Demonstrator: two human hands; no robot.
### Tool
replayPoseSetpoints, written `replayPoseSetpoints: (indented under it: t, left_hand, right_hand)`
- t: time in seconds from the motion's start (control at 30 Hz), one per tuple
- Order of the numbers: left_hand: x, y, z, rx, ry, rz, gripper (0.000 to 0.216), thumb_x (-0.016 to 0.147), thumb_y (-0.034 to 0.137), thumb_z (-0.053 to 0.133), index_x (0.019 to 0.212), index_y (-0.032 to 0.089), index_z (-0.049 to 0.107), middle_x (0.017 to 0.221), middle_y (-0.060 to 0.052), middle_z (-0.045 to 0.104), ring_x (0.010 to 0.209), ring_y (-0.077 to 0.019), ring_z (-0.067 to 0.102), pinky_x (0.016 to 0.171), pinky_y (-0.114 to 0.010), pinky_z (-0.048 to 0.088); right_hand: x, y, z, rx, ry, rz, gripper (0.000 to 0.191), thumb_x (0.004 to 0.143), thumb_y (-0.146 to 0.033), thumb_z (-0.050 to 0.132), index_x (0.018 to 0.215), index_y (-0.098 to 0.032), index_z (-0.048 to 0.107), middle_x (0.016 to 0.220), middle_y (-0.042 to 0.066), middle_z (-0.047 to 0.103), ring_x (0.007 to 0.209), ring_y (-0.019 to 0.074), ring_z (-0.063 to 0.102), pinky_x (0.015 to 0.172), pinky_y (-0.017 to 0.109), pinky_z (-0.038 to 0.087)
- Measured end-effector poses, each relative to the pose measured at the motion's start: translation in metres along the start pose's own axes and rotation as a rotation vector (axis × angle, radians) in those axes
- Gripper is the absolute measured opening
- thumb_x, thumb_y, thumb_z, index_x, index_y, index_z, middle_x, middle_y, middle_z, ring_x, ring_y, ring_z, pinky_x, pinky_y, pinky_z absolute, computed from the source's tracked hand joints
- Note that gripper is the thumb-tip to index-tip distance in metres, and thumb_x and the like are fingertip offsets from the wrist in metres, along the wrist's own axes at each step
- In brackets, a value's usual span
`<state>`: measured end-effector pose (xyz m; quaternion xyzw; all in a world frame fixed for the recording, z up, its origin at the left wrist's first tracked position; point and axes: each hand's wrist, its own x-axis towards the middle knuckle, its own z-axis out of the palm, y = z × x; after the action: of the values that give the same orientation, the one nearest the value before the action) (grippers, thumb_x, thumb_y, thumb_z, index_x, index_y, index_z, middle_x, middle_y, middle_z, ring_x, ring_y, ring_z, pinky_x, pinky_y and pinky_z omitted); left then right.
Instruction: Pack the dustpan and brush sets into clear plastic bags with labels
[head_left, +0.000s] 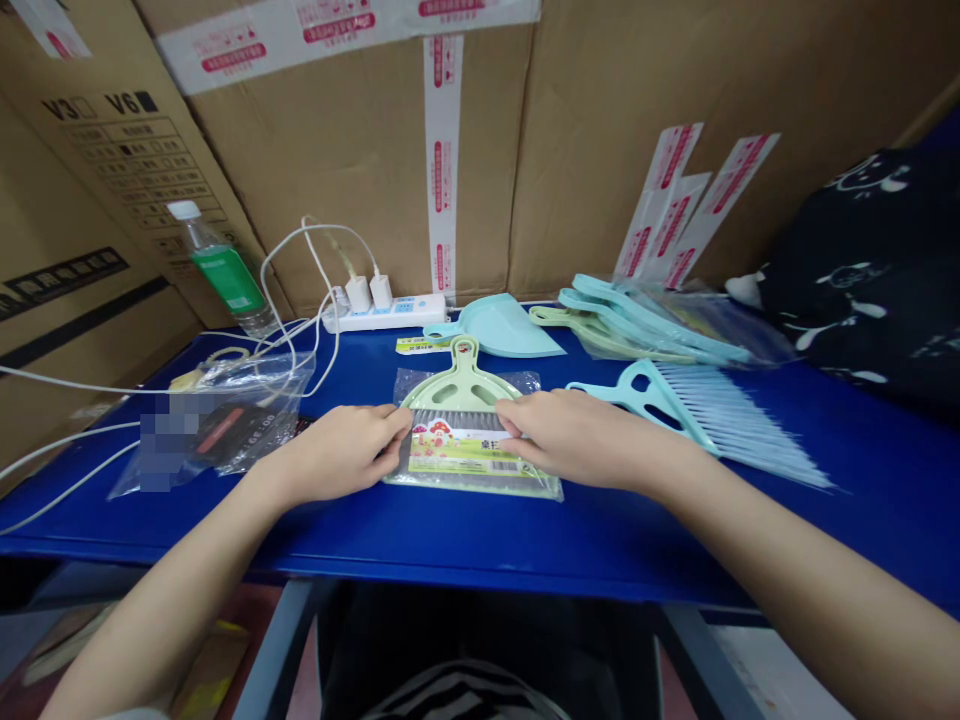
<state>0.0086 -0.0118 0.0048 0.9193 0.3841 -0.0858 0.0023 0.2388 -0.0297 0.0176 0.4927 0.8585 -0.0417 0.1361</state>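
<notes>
A pale green dustpan-and-brush set (466,420) in a clear plastic bag lies flat on the blue table (525,540), with a printed label card across its middle. My left hand (341,450) pinches the bag's left edge. My right hand (570,435) pinches the right edge at the label. Both hands rest on the tabletop.
A loose light blue brush (712,415) lies right of the set, a light blue dustpan (499,328) behind it, and several bagged sets (645,325) at the back right. A power strip (382,312) with cables, a water bottle (221,265) and a plastic bag (225,420) sit left. Cardboard boxes (600,150) wall the back.
</notes>
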Motion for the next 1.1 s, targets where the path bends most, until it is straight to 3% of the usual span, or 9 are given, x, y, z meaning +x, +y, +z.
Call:
replayPoseSetpoints:
  t: [1.1]
  left_hand:
    - [-0.0005, -0.0004, 0.0014, 0.002, 0.006, -0.006, 0.014, 0.089, 0.020, 0.035, 0.076, 0.021, 0.039, 0.073, -0.001, 0.054, 0.057, -0.0150, 0.050, 0.056, -0.027, 0.034]
  right_hand:
    - [0.0005, 0.0005, 0.0028, -0.009, 0.009, 0.003, 0.026, 0.096, -0.026, 0.038, 0.104, -0.013, 0.059, 0.092, 0.010, 0.068, 0.080, 0.0240, 0.065, 0.059, 0.032, 0.037]
